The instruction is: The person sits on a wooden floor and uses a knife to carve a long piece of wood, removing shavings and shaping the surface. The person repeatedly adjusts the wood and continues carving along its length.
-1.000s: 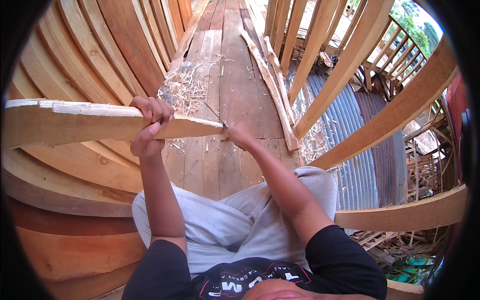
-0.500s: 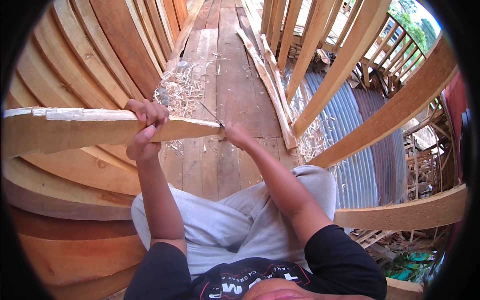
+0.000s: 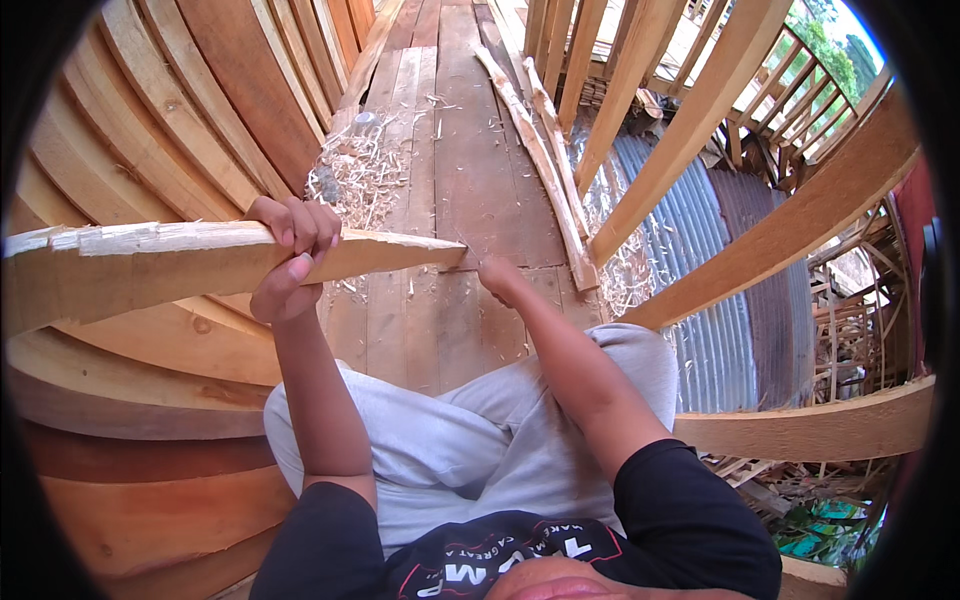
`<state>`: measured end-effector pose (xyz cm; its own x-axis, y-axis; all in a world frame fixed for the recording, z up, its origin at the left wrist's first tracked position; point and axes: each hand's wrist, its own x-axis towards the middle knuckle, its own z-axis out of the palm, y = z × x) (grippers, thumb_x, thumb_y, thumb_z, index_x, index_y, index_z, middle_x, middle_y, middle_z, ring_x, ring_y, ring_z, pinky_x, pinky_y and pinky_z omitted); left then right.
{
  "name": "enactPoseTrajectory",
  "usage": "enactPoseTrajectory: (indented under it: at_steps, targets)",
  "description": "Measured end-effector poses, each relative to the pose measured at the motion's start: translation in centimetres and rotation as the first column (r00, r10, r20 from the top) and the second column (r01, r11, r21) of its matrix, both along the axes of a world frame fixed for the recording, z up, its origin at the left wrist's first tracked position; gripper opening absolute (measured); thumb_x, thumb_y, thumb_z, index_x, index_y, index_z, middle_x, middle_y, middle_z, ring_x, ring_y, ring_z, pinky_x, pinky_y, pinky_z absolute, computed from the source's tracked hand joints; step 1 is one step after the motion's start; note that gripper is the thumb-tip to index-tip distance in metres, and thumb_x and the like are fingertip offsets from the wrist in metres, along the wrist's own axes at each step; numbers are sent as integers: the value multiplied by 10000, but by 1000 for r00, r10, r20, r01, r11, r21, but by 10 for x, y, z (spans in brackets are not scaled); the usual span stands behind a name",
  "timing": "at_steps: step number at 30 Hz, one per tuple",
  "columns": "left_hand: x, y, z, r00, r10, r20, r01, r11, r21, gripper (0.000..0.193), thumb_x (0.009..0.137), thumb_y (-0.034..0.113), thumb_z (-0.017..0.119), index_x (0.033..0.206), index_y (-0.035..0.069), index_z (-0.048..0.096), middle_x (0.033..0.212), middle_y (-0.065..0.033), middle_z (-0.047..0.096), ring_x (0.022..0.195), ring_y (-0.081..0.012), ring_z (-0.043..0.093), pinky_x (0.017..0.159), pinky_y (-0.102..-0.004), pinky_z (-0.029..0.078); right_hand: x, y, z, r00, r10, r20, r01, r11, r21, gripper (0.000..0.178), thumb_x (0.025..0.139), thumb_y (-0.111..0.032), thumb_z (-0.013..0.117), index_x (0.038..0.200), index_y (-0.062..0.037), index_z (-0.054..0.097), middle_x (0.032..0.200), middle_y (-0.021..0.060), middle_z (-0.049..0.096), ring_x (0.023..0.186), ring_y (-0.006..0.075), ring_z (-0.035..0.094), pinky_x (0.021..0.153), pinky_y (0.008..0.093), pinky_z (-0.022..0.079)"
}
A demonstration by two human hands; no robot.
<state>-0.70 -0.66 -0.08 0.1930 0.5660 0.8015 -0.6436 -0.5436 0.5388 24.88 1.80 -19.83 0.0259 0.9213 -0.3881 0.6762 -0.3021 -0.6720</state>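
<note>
One pale tapering timber (image 3: 390, 255) reaches across above the floorboards (image 3: 485, 190), the left hand (image 3: 292, 277) wrapped round it, fingers and thumb, seemingly to steady its narrow end, while the right hand (image 3: 502, 279) curls just beyond the tip, gripping something or nothing, I can't tell.

Floor (image 3: 487, 170): brown planks, run lengthwise away from viewer, some narrower & paler on L side, w/ a few cross joints and thin dark gaps. Shavings pile (image 3: 372, 175) on L half, pale, curly, loosely heaped; thinner bits strewn nr it & farther up the boards. Sm. grey roundish obj. (image 3: 364, 124) at pile's far end, type unclear. Dk grey lump (image 3: 326, 184) at pile's L edge, also unclear. R side: 2 pale rough sticks, approx. parallel, lengthwise; longer stick (image 3: 538, 152) on the L, shorter stick (image 3: 548, 122) just beside it.
</note>
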Motion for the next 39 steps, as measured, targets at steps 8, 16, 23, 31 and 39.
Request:
enactPoseTrajectory:
  at_steps: [8, 16, 23, 31, 39]
  targets:
    - [-6, -4, -2, 997, 72, -26, -73, 997, -11, 272, 669, 108, 552, 862, 120, 359, 693, -1, 358, 612, -121, 381, 675, -304, 337, -56, 0, 78, 973, 57, -224, -20, 987, 161, 412, 870, -237, 346, 815, 103, 572, 746, 265, 590, 706, 330, 606, 721, 421, 468]
    - [-3, -2, 1, 1000, 9, 6, -9, 1000, -14, 277, 663, 89, 561, 854, 101, 361, 682, -19, 362, 618, -146, 404, 668, -314, 383, -12, 8, 12, 963, -159, -216, 133, 982, -131, 317, 854, -304, 336, 624, -86, 354, 519, 59, 354, 407, 164, 326, 376, 363, 230]
    - [-3, -1, 0, 1000, -15, -18, 14, 1000, -18, 275, 658, 83, 553, 859, 107, 368, 683, -19, 368, 614, -141, 393, 671, -310, 376, -10, 5, 15, 955, -206, -215, 160, 964, -215, 354, 872, -339, 317, 614, -98, 344, 511, 48, 342, 405, 155, 317, 376, 361, 239]
    - [11, -11, 6, 981, 170, 98, -164, 984, -70, 334, 661, 63, 553, 966, 74, 417, 722, -63, 454, 673, -182, 485, 736, -343, 416, -7, 4, 12, 962, -177, -209, 164, 983, -80, 399, 893, -344, 314, 648, -53, 432, 532, 80, 427, 410, 190, 391, 390, 391, 305]
    - [1, -28, 9, 987, 158, -23, -156, 984, 83, 202, 824, 113, 539, 963, 58, 404, 717, -103, 468, 665, -204, 488, 696, -388, 442, -4, 2, -17, 971, -174, -163, 175, 985, -10, 485, 931, -390, 287, 711, -7, 489, 605, 113, 493, 483, 225, 472, 461, 399, 391]
